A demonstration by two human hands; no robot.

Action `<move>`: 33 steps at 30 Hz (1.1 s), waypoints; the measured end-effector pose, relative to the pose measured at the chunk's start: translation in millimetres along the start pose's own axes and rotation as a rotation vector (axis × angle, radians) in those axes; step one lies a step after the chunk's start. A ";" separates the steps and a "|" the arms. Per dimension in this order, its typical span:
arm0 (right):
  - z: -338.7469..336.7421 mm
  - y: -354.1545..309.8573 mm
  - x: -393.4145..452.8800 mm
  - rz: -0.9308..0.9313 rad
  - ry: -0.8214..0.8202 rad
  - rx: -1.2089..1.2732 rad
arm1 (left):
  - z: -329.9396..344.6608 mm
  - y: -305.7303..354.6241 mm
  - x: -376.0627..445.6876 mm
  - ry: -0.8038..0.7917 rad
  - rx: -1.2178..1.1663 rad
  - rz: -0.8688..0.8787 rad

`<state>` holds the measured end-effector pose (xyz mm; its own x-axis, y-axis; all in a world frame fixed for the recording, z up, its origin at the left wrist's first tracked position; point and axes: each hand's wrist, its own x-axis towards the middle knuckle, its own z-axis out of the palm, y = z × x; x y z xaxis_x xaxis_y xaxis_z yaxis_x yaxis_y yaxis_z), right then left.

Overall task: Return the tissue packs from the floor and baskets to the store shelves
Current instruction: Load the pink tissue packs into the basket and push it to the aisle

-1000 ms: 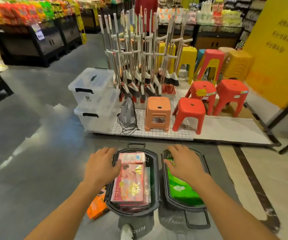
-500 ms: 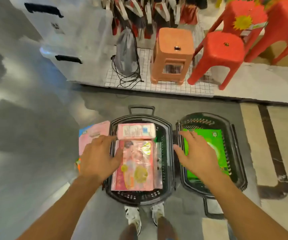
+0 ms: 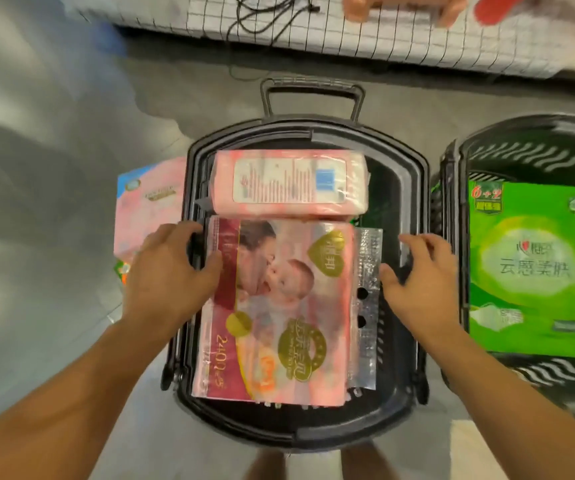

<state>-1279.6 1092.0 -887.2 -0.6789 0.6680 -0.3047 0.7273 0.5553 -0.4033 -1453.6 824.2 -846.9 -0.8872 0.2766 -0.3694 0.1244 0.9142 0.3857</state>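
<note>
A black basket (image 3: pixel 416 174) on the floor holds a large pink tissue pack (image 3: pixel 279 317) with a mother-and-baby picture and, behind it, a smaller pink pack (image 3: pixel 289 183) lying label up. My left hand (image 3: pixel 171 271) rests at the large pack's left edge, thumb on the wrapper and fingers over the basket rim. My right hand (image 3: pixel 421 275) sits at the pack's right side, fingertips by its clear plastic flap. Neither hand has lifted anything. To the right, a green tissue pack (image 3: pixel 532 268) lies in a second black basket (image 3: pixel 528 133). Another pink pack (image 3: pixel 147 202) lies on the floor left of the basket.
A white gridded display platform (image 3: pixel 383 39) runs across the top, with a black cord (image 3: pixel 265 19) and the feet of an orange stool (image 3: pixel 393 8) and a red stool (image 3: pixel 500 12) on it. The near basket's handle (image 3: pixel 310 84) points toward it. Grey floor (image 3: pixel 36 168) lies to the left.
The view has dropped and closed in on the baskets. My right hand moved from over the green pack's basket to the right side of the large pink pack; the left hand stays at its left edge.
</note>
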 end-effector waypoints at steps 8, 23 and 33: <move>35.3 18.9 -6.6 0.149 0.155 0.217 | 55.6 -26.9 14.2 0.015 -0.509 -0.152; 19.0 19.4 4.4 0.475 -0.032 0.517 | 48.8 -28.2 11.3 -0.106 -0.769 -0.441; -16.7 4.9 14.3 0.360 -0.105 0.493 | 37.9 -29.7 -0.8 -0.071 -0.931 -0.462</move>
<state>-1284.1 1112.6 -879.2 -0.4241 0.7046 -0.5689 0.7976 -0.0070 -0.6032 -1439.7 808.1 -890.1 -0.7291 0.0026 -0.6844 -0.6395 0.3535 0.6827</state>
